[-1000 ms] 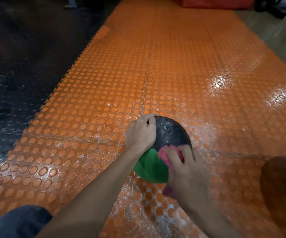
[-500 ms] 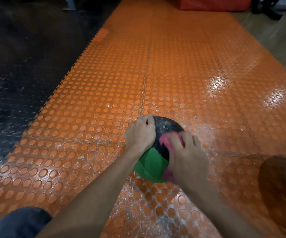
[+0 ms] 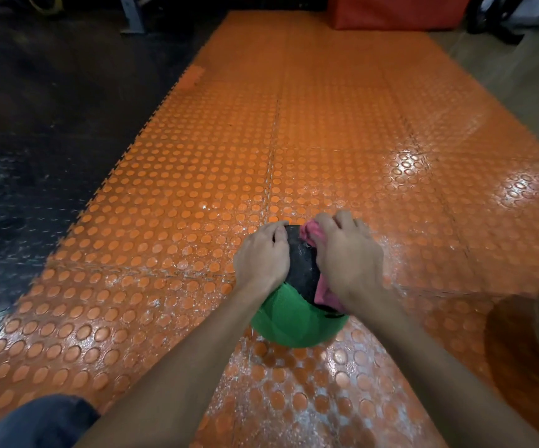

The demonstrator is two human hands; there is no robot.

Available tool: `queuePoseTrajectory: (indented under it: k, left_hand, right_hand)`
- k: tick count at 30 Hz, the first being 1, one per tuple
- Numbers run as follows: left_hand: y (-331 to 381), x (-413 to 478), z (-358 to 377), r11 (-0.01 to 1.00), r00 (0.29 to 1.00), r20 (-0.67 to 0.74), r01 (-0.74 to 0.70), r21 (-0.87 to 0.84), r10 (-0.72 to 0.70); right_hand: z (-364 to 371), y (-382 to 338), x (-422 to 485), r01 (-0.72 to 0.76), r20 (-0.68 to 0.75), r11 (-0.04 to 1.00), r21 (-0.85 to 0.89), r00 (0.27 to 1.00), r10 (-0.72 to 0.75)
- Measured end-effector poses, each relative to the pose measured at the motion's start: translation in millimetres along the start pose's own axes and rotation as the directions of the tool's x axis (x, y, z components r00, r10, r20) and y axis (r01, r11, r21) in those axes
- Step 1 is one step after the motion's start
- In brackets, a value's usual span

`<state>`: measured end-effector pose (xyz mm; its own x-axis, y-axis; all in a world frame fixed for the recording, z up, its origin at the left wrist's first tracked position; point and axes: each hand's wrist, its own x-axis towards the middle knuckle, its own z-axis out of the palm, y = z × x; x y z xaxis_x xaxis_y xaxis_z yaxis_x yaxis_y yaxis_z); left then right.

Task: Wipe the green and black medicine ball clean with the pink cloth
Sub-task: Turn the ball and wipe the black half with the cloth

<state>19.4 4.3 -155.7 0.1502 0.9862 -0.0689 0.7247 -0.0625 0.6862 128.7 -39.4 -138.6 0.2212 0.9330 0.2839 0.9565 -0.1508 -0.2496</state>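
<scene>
Well, pink cloth (image 3: 324,291) atop medicine ball (image 3: 294,321).

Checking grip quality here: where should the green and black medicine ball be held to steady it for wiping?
Cup the medicine ball on its upper left side from above, as the left hand does. It is round, handleless and rests loose on the orange mat, so it could roll; this leaves the right side to the right hand with the pink cloth.

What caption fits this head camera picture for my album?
Right hand presses a pink cloth on the green and black medicine ball while the left hand holds it.
</scene>
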Motion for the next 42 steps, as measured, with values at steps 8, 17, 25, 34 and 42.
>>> queuePoseTrajectory:
  k: [8, 17, 25, 34, 42]
  left_hand:
    - [2.7, -0.8, -2.0, 1.0, 1.0, 0.006, -0.005, -0.003, 0.005]
    - [-2.4, -4.1, -1.2, 0.999, 1.0, 0.004, -0.019, -0.029, 0.019]
    - [0.2, 0.6, -1.8, 0.999, 1.0, 0.002, -0.006, -0.053, 0.006]
    - [-3.9, -1.2, -0.6, 0.999, 1.0, 0.014, -0.006, -0.043, 0.007]
    - [0.8, -1.0, -5.5, 0.998, 0.999, 0.038, -0.021, -0.058, 0.023]
  right_hand:
    - [7.7, 0.5, -78.7, 0.152, -0.091, 0.987, 0.056, 0.985, -0.147]
    - [-1.2, 6.5, 4.6, -0.036, 0.013, 0.999, 0.037, 0.999, 0.036]
    - [8.6, -0.5, -77.5, 0.18, -0.095, 0.982, 0.052, 0.98, -0.175]
    - [-5.4, 3.0, 7.9, -0.102, 0.11, 0.984, 0.145, 0.99, 0.086]
    - [11.8, 1.5, -96.8, 0.18, 0.028, 0.975, 0.133, 0.982, -0.186]
